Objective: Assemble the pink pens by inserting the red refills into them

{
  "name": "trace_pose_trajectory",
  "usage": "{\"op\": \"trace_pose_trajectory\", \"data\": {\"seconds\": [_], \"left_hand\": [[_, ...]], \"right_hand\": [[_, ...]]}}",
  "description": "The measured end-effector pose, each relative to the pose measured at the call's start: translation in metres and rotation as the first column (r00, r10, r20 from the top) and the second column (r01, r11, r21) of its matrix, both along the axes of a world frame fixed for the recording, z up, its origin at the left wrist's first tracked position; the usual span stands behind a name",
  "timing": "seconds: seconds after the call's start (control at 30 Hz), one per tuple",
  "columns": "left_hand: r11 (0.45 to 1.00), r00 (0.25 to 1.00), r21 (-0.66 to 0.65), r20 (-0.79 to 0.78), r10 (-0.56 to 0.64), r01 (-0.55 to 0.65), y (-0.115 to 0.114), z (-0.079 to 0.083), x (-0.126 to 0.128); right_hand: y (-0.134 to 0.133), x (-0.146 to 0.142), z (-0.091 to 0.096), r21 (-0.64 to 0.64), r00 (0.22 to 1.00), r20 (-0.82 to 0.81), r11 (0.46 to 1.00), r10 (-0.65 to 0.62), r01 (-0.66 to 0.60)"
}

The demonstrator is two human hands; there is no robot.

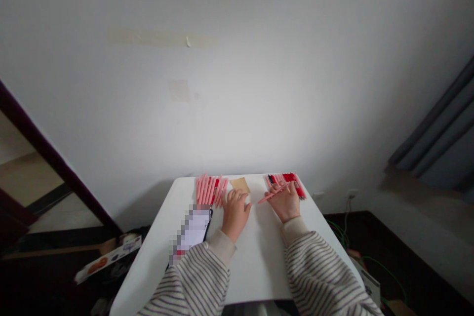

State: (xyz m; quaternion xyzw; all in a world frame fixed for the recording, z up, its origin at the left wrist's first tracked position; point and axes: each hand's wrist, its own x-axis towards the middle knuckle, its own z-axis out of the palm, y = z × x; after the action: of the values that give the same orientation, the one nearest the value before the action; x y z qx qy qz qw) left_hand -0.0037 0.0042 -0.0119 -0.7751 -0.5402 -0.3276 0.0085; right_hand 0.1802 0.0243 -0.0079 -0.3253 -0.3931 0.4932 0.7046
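Note:
A slim pink pen (267, 197) lies slantwise across the fingers of my right hand (287, 206), which is closed on it. Partly behind that hand is a row of pink, red and dark pens (292, 177) at the table's back right. My left hand (236, 212) is palm down with thumb and fingers apart, holding nothing I can see. Its fingertips are close to a small tan piece of paper (240, 184) and to a second row of pink pens (206, 190), with some red among them, at the back left.
On the white table (259, 266), a phone (194, 229) with a lit, partly blurred screen lies left of my left forearm. A pale wall (237, 108) rises behind the table. Green cables (336, 232) and boxes are on the floor at the right; more clutter is at the left.

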Motion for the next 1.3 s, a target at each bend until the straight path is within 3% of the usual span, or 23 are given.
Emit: {"op": "trace_pose_trajectory", "data": {"seconds": [0.13,0.73,1.0,1.17,1.3], "left_hand": [[1.0,0.997,-0.007,-0.075,0.023,-0.024,-0.0049,0.0,0.0001],[0.999,0.994,-0.024,-0.105,0.035,-0.038,-0.0069,0.0013,0.001],[0.994,0.983,-0.085,-0.177,0.047,-0.062,-0.008,0.0041,0.0006],[0.994,0.978,-0.086,-0.2,0.055,-0.073,-0.0079,0.0038,0.0007],[0.993,0.979,-0.093,-0.199,0.053,-0.073,-0.0079,0.0042,0.001]], "right_hand": [[-0.0019,-0.0013,0.0024,0.015,1.0,-0.009,1.0,0.017,-0.017],[-0.0009,-0.0017,0.0052,-0.015,0.945,-0.317,0.996,0.081,-0.091],[0.0004,-0.0008,0.0005,0.019,0.821,-0.54,0.978,0.186,-0.209],[0.0003,-0.0011,0.0014,0.019,0.805,-0.558,0.973,0.2,-0.229],[0.0004,-0.0006,0.0023,-0.001,0.857,-0.486,0.981,0.169,-0.194]]}}
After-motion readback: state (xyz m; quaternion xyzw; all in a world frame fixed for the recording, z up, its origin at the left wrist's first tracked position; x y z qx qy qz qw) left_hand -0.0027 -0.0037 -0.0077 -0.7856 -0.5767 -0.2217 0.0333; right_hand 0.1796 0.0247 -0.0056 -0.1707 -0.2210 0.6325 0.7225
